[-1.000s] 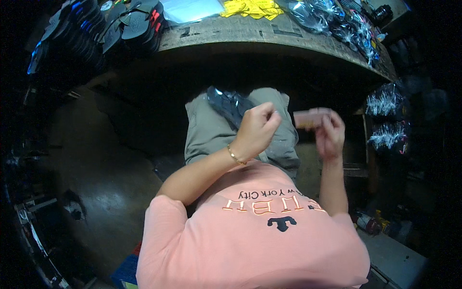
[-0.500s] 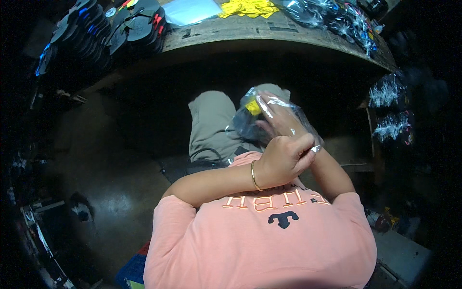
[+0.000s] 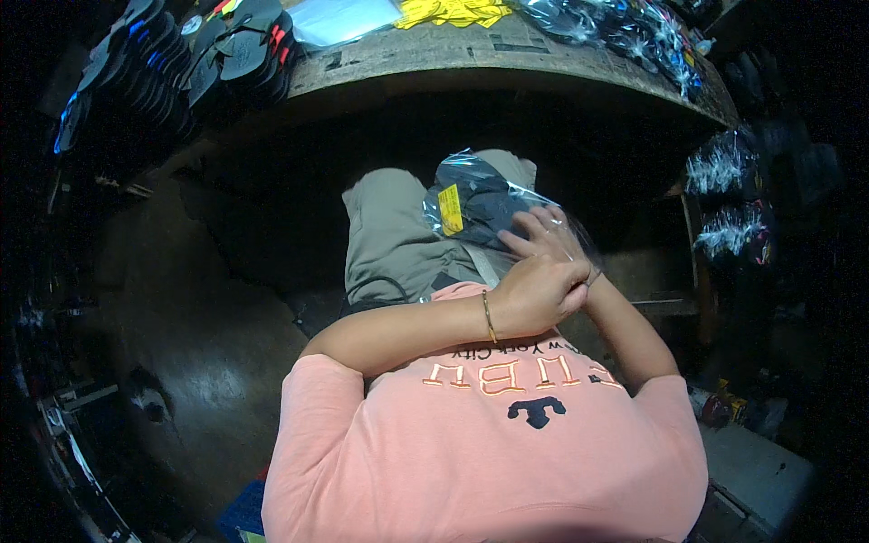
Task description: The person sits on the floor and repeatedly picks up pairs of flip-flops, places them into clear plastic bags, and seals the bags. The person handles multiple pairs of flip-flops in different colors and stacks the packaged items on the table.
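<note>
A clear plastic bag point(image 3: 529, 196) lies across my right thigh. Inside it are dark flip-flops point(image 3: 487, 201), with a yellow label point(image 3: 451, 211) at their far left end. My left hand point(image 3: 536, 294), with a gold bangle at the wrist, is closed in a fist-like pinch on the near edge of the bag, close to my right wrist. Just beyond it my right hand point(image 3: 548, 237) has its fingers bent and apart over the near end of the flip-flops. Plastic film shows around those fingers, which look to be within the bag's mouth.
Beyond my knees stands a wooden table point(image 3: 380, 65). It bears stacked dark flip-flops point(image 3: 244, 50), clear plastic sheets point(image 3: 344, 18), yellow labels point(image 3: 453, 11) and a heap of bagged items point(image 3: 625, 41). More bagged items point(image 3: 724, 167) sit at the right.
My right hand has drawn back from the far end of the bag toward its near edge, uncovering the label and flip-flops. My left hand keeps its pinch.
</note>
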A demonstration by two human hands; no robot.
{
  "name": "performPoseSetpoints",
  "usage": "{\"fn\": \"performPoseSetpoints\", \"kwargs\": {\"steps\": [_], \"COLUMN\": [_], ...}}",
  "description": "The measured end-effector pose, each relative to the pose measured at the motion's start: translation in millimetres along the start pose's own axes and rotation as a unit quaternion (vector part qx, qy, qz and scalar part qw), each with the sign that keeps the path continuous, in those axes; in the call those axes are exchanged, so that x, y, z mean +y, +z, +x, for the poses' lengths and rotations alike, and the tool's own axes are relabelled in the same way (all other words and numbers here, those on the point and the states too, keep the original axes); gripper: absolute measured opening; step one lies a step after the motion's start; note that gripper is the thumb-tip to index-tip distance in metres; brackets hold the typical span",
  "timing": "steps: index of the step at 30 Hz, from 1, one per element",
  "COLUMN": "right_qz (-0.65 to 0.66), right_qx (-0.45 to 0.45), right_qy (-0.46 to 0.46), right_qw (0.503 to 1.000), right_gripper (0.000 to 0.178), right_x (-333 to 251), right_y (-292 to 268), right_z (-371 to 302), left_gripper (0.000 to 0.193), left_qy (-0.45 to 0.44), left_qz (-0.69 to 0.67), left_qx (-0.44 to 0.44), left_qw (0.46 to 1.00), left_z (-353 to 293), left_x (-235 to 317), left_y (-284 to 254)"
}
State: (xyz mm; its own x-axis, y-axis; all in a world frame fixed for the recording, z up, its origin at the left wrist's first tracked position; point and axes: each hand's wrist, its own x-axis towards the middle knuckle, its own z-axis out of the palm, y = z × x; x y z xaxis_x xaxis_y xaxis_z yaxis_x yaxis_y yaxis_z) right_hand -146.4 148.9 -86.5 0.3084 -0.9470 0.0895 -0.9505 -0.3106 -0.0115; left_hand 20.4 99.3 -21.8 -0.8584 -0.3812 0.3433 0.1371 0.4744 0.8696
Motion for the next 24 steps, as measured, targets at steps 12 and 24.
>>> {"fn": "performPoseSetpoints", "kwargs": {"steps": [12,24], "right_qz": [-0.038,-0.057], "right_qx": [0.147,0.335], "right_qy": [-0.082,-0.040], "right_qw": [0.985,0.940], "right_gripper": [0.059,0.043], "right_x": [27,38], "right_y": [-21,2], "right_z": [23,22], "left_gripper": [0.021,0.019], "left_qy": [-0.077,-0.046], "left_qz": [-0.055,-0.091], "left_qx": [-0.037,0.005], "left_qw": [0.995,0.995], "left_z": [12,28], "left_x": [2,9], "left_y": [-2,-4]}}
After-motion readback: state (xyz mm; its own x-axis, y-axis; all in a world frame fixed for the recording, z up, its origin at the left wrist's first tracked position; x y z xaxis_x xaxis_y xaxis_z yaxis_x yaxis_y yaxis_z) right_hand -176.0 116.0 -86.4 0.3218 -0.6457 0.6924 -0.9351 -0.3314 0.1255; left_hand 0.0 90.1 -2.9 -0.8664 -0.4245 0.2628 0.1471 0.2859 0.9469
